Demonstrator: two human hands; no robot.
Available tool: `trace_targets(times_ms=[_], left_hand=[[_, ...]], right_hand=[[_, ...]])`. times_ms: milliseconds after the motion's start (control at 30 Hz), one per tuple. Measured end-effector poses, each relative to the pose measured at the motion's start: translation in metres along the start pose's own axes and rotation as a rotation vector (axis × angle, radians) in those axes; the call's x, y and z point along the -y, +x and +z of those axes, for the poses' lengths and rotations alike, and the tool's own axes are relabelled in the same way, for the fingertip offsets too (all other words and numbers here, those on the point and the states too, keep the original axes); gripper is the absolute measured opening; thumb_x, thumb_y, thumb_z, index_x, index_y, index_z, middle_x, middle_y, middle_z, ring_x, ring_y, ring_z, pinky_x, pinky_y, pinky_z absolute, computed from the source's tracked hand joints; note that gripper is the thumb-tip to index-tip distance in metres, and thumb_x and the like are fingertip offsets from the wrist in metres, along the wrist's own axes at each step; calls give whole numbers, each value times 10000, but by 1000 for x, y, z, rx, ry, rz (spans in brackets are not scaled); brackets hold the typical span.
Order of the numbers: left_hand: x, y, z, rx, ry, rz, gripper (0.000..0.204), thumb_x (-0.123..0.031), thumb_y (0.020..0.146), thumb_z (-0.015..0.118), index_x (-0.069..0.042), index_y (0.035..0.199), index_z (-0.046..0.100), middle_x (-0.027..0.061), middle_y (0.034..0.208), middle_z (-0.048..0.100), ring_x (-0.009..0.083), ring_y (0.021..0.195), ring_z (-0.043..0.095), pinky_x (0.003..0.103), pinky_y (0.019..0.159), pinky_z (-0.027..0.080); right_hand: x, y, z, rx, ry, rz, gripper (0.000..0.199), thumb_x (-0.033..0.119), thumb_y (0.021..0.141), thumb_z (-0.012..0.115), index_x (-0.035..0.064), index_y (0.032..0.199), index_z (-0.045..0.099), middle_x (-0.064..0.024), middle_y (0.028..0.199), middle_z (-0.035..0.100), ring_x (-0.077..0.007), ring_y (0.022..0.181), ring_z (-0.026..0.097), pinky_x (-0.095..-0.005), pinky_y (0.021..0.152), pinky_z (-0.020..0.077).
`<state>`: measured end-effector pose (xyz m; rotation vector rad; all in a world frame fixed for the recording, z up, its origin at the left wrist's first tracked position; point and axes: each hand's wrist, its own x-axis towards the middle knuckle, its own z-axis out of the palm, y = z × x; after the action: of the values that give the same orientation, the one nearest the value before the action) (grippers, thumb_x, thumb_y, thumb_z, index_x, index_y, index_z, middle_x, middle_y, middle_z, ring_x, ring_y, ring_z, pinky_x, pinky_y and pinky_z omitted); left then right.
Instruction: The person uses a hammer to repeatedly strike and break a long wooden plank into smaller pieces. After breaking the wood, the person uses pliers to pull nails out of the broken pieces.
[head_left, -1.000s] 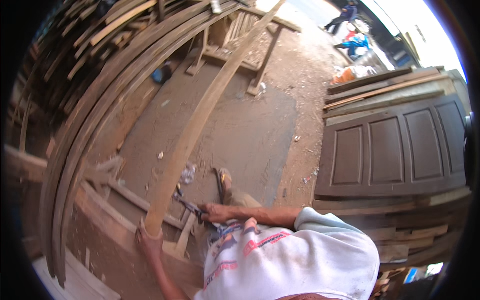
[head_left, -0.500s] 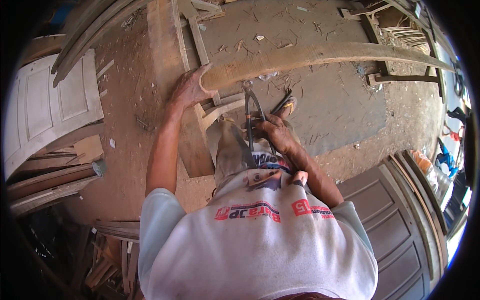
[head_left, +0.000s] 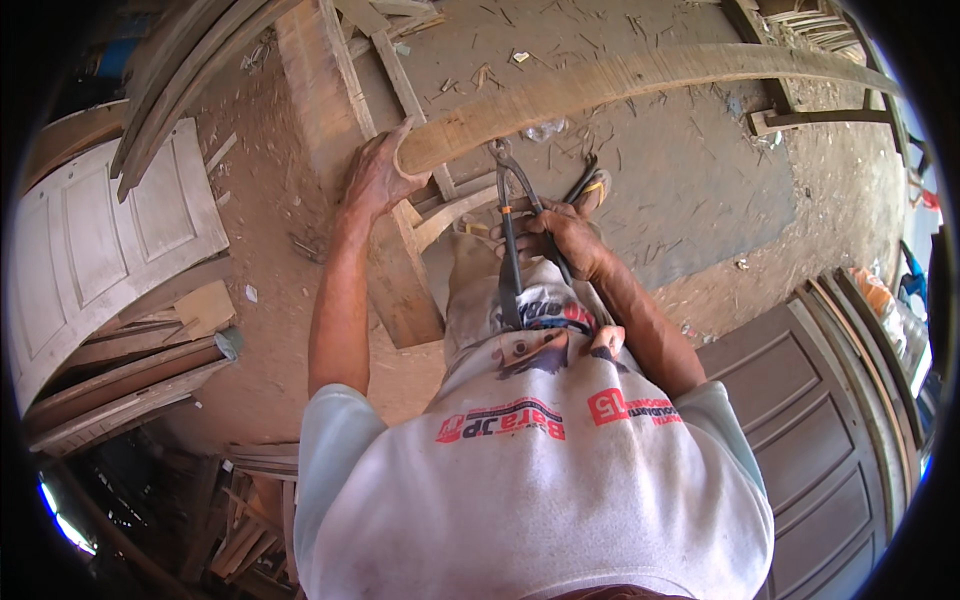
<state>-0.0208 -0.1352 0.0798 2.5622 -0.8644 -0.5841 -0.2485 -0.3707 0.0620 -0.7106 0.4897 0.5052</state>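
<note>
We count two hands: the left hand (head_left: 375, 180) and the right hand (head_left: 565, 235). We count one long curved plank (head_left: 640, 80), one pair of pincers (head_left: 515, 215), two panelled doors, a white door (head_left: 95, 240) and a brown door (head_left: 810, 420), and one sandal (head_left: 592, 190). The stacked bent strips (head_left: 190, 70) are too overlapped to count.

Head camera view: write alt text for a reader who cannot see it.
Seen from above, a person's left hand grips the near end of a long curved wooden plank, while the right hand holds long-handled pincers whose head meets the plank's edge. Around them lie a dirt floor, a white panelled door, a brown door and stacked timber.
</note>
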Motion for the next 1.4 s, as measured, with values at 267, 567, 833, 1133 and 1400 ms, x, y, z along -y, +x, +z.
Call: trace_targets(times_ms=[267,567,833,1133,1400], left_hand=[[-2,-1,2,-10,58,-8,907,-262,757,837,-145,1562,437,210,1351,657,403,1224,647,495,1067,535],[-8,0,-3,10,62,-21,928,-275,749,846,-151,1570,431,201,1339,665,396,1234,639,489,1075,525],[-13,-1,-5,2,105,-27,916,-300,734,853,-117,1544,466,207,1295,684,389,1158,673,482,1021,549],[-9,4,-6,94,46,-104,964,-272,708,884,-198,1566,451,213,1423,621,380,1300,616,474,1086,524],[-11,3,-6,54,60,-72,937,-252,704,879,-173,1546,476,208,1410,632,381,1289,622,476,1070,523]], right_hand=[[-11,5,-12,106,63,-1,498,134,981,444,-157,1381,508,-289,1301,671,-396,1101,717,-457,1008,569],[0,5,-11,200,243,45,518,183,986,414,-137,1382,510,-291,1349,640,-394,1117,701,-487,1037,529],[-16,13,-24,376,525,36,492,188,1005,442,-120,1384,502,-239,1196,687,-362,1009,730,-480,920,591],[-17,11,-17,375,684,-18,467,198,1027,468,-112,1373,518,-281,1180,684,-315,861,752,-335,665,617],[-11,6,-5,215,609,85,328,274,1099,535,-39,1180,593,-49,805,596,-130,566,554,-265,510,458]])
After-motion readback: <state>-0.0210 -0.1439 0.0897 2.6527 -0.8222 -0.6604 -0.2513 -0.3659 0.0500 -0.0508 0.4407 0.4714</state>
